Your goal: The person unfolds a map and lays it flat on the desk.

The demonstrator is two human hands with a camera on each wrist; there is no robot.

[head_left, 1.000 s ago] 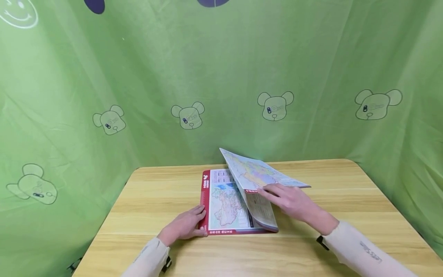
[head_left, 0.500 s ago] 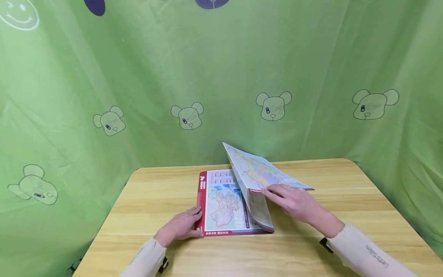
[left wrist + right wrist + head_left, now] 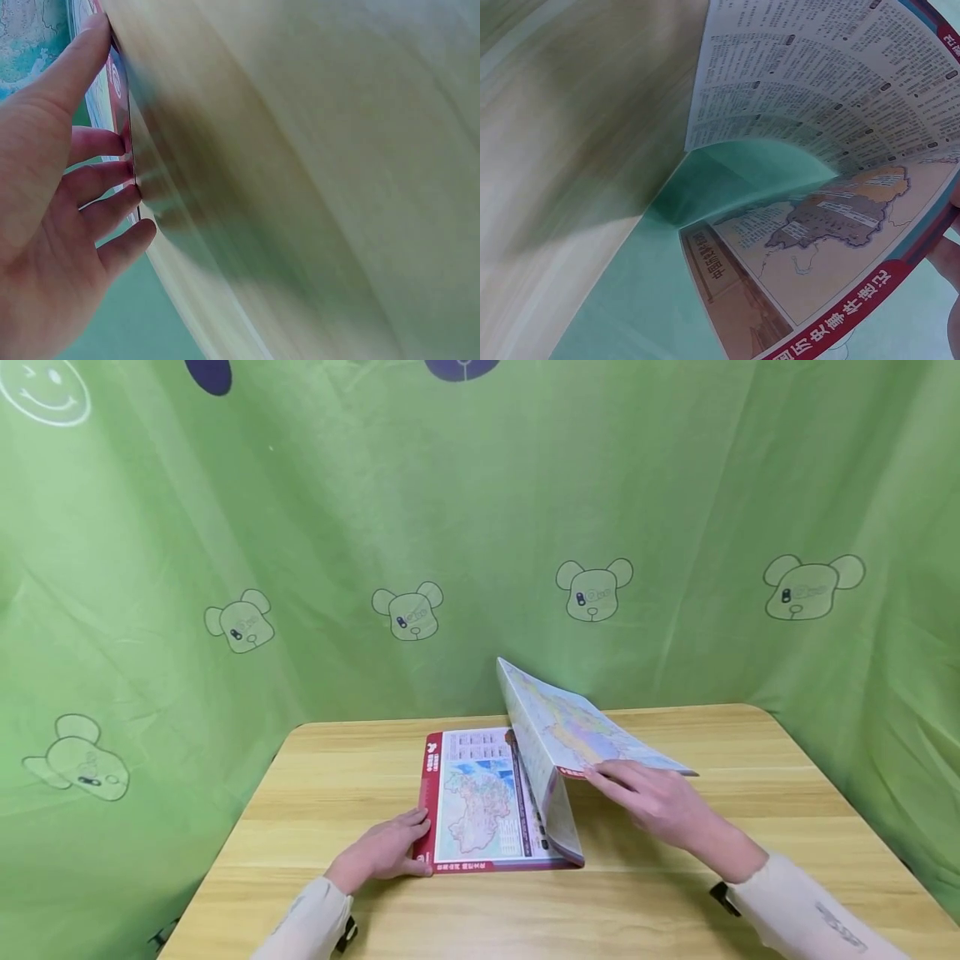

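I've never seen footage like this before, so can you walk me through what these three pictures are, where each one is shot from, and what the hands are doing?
There is no machine here: a person works with bare hands and wears three cameras. The wide picture comes from the head and looks down at a wooden table in front of a green curtain. On the table lies an open map book. The left hand touches its red left edge with straight fingers. The right hand holds up a lifted page. The left wrist camera shows that hand's fingers against the book's edge. The right wrist camera looks at the underside of the curved page, which shows text and a map.
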